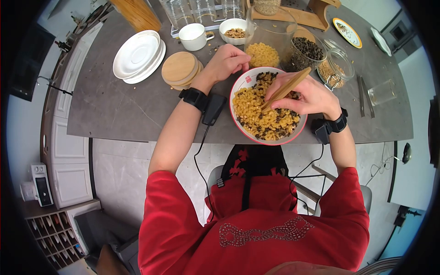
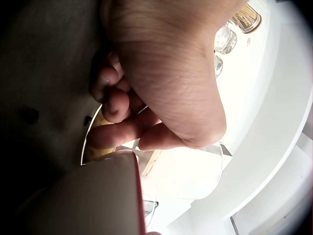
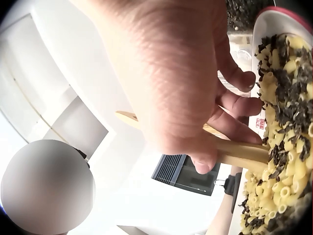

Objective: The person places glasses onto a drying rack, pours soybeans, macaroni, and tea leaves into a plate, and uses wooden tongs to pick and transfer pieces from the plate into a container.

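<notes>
Nearest us, along the near edge of the tabletop (image 1: 123,112), sits the red-rimmed bowl (image 1: 244,83), filled with yellow pasta (image 1: 256,107) and dark bits (image 1: 266,80) that lie thickest toward the far side. Our right hand (image 1: 309,94) grips a wooden tool (image 1: 293,84), seemingly tongs, its lower end down among the pasta, so we take the step in hand to be working the tool through this mixture. Our left hand (image 1: 228,60) hangs just outside the far left rim, fingers loosely bent with nothing visible in them; whether they touch the clear container (image 1: 275,34) beyond, we cannot tell. The next move, as we judge it, calls for a firm pinch on the tool and a slow sweep into the darker far part, keeping everything inside the rim; the left hand could steady the bowl. Farther off to the right stand a clear tub (image 1: 298,62) and a kernel jar (image 1: 334,68); to the left, a white mug (image 1: 192,37)
</notes>
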{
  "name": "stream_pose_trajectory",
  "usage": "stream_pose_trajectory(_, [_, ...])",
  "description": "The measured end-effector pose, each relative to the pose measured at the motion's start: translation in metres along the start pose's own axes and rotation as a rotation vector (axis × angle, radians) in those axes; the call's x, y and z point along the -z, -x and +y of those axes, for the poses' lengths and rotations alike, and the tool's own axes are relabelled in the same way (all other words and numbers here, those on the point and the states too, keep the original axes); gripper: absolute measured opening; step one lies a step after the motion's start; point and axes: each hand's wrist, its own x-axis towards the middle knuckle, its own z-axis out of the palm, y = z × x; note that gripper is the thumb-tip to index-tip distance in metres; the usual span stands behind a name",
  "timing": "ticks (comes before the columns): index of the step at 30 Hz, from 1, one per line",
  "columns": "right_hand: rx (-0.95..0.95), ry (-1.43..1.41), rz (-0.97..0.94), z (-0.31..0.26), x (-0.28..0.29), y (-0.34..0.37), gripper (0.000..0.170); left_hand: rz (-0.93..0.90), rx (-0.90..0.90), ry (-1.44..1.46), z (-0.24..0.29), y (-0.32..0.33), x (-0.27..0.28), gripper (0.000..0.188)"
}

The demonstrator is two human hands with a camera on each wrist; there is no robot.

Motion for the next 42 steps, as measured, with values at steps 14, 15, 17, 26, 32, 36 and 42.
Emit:
stream_pose_trajectory(14, [0.11,0.1,0.265,-0.016,0.051,-0.019,0.013,0.014,-0.002,0.0,0.006,0.002,-0.003,0.037])
stream_pose_trajectory(15, [0.133,0.134,0.314,-0.021,0.065,-0.024,0.013,0.014,0.002,0.008,0.007,0.002,-0.003,0.037])
stream_pose_trajectory(17, [0.002,-0.016,0.412,-0.034,0.089,-0.031,0.014,0.009,-0.007,0.017,0.003,0.0,-0.004,0.038])
stream_pose_trajectory(26, [0.061,0.195,0.535,-0.026,0.101,-0.051,0.02,-0.001,0.024,0.026,0.001,0.0,-0.001,0.037])
stream_pose_trajectory(32, [-0.039,0.257,-0.041,-0.047,0.069,-0.05,0.031,0.007,0.005,-0.013,0.003,0.0,0.0,0.034])
stream_pose_trajectory(36, [-0.126,0.338,-0.195,-0.057,0.051,-0.063,0.029,0.054,-0.047,0.028,-0.002,0.0,-0.003,0.032])
stream_pose_trajectory(42, [-0.173,0.381,-0.206,-0.05,0.036,-0.071,0.028,0.04,-0.019,-0.005,-0.002,0.001,-0.001,0.028])
